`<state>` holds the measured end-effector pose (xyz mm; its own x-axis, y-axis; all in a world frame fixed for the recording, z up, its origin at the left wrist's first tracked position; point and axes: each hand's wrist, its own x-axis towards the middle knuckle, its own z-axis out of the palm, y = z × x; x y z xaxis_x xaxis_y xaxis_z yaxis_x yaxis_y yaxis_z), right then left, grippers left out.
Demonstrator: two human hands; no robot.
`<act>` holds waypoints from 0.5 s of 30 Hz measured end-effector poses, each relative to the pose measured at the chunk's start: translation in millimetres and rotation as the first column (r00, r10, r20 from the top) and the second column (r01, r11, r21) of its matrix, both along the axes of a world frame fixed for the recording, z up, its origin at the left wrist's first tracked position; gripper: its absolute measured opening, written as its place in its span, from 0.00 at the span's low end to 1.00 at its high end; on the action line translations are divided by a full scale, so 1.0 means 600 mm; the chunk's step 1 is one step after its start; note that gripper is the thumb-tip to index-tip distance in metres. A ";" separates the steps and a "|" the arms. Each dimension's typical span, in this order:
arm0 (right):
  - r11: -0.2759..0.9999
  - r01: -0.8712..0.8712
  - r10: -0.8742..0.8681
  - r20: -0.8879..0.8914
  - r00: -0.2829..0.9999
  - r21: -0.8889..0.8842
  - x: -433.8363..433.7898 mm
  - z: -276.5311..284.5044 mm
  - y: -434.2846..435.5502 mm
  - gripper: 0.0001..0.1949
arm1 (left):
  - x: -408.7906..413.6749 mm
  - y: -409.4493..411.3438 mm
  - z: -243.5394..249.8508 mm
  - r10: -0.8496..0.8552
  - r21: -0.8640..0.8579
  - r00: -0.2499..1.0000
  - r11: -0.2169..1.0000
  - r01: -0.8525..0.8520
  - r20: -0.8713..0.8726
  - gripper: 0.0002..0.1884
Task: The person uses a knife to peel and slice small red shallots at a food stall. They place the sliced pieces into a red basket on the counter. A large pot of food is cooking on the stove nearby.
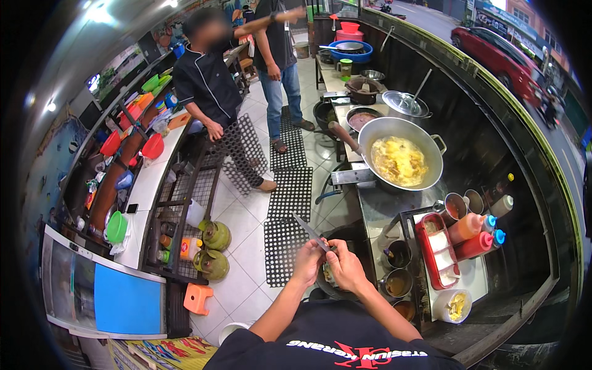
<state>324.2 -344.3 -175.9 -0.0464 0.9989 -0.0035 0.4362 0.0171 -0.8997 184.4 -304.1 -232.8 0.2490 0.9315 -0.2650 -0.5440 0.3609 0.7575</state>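
Observation:
My two hands meet in front of my body, above a dark round bin. In my right hand (pixel 347 264) is a knife (pixel 309 230), its blade pointing up and to the left and its handle hidden by the fingers. My left hand (pixel 307 262) is curled close beside it, the fingers pinching a small reddish piece (pixel 325 241), too small to name. Below the hands, the dark bin (pixel 323 289) shows pale scraps inside, partly covered by my forearms.
A large wok (pixel 437 173) of yellow bubbling food sits on the stove to the right. Nearby are a red condiment tray (pixel 423 226), sauce bottles (pixel 474 245) and metal cups (pixel 397 283). Gas cylinders (pixel 215 236) and an orange stool (pixel 199 298) stand left. Two people stand ahead near rubber mats (pixel 289 194).

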 end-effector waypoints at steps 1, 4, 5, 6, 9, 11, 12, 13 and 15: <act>1.000 -0.015 0.015 -0.004 1.000 -0.015 0.001 0.005 0.000 0.19 | 0.001 0.000 -0.002 0.012 0.032 1.000 0.999 -0.011 -0.015 0.09; 0.999 -0.032 0.031 0.008 0.999 0.018 0.009 0.006 0.002 0.19 | 0.006 0.001 -0.008 0.056 0.100 0.996 0.994 -0.049 -0.068 0.11; 0.999 -0.037 0.037 0.010 0.999 0.034 0.011 0.005 0.003 0.19 | 0.007 0.001 -0.006 0.055 0.142 0.990 0.989 -0.036 -0.129 0.11; 0.997 -0.034 0.034 0.004 0.999 0.067 0.011 0.009 0.003 0.19 | 0.007 0.003 -0.003 0.058 0.186 0.980 0.982 -0.022 -0.190 0.10; 0.991 -0.031 0.033 -0.009 0.999 0.133 0.013 0.026 -0.003 0.19 | 0.009 0.005 0.013 0.075 0.230 0.961 0.973 -0.012 -0.267 0.09; 0.990 -0.038 0.039 -0.010 0.999 0.134 0.015 0.031 -0.003 0.19 | 0.005 0.008 0.027 0.053 0.237 0.955 0.971 0.018 -0.291 0.08; 0.991 -0.035 0.038 -0.025 0.999 0.126 0.017 0.027 -0.007 0.19 | 0.006 0.007 0.041 0.041 0.262 0.956 0.964 0.038 -0.290 0.08; 0.992 -0.037 0.042 -0.040 0.998 0.123 0.018 0.020 -0.007 0.19 | 0.005 0.007 0.045 0.040 0.280 0.954 0.959 0.046 -0.296 0.08; 0.992 -0.051 0.060 -0.074 0.995 0.118 0.017 0.011 -0.006 0.19 | -0.004 0.013 0.046 0.068 0.356 0.920 0.931 0.080 -0.386 0.08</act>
